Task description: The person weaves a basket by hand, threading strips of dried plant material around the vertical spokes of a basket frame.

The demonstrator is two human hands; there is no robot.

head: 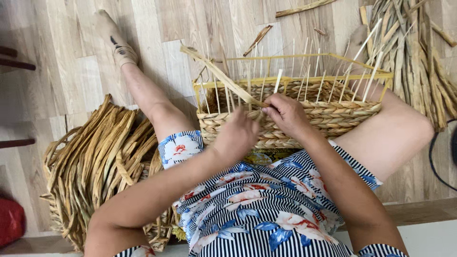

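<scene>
A half-woven rectangular basket point(333, 116) of twisted dried fibre on a yellow wire frame rests between my legs on the floor. My right hand point(284, 114) pinches a long flat dried strand point(219, 74) at the basket's near wall; the strand runs up and to the left. My left hand point(236, 135) presses against the woven near wall just beside it, fingers curled around the weave. Thin upright stakes point(309, 76) stick up along the frame's rim.
A big pile of dried fibre strands point(95, 157) lies to my left by my thigh. Another bundle point(414, 52) lies at the upper right. Loose scraps point(258, 39) dot the wooden floor. A red object point(10, 221) sits at the lower left, a black cable point(435, 157) at the right.
</scene>
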